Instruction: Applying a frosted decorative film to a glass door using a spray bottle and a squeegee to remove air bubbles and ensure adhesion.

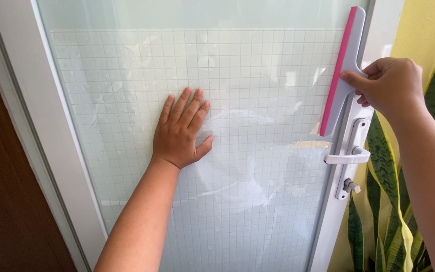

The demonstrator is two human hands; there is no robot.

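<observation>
My left hand (181, 131) lies flat, fingers spread, on a frosted grid-patterned film (127, 90) covering the glass pane of a white door. The film shows bubbles and wrinkles around and below the hand. My right hand (391, 85) grips the handle of a white squeegee (346, 60) with a pink rubber blade. The squeegee stands nearly upright, its blade against the film at the pane's right edge.
The white door frame (46, 131) runs down the left side, with a dark brown wall beyond it. A white lever door handle (351, 157) and a lock knob (351, 186) sit just below the squeegee. A tall green striped plant (388, 201) stands by the yellow wall at right.
</observation>
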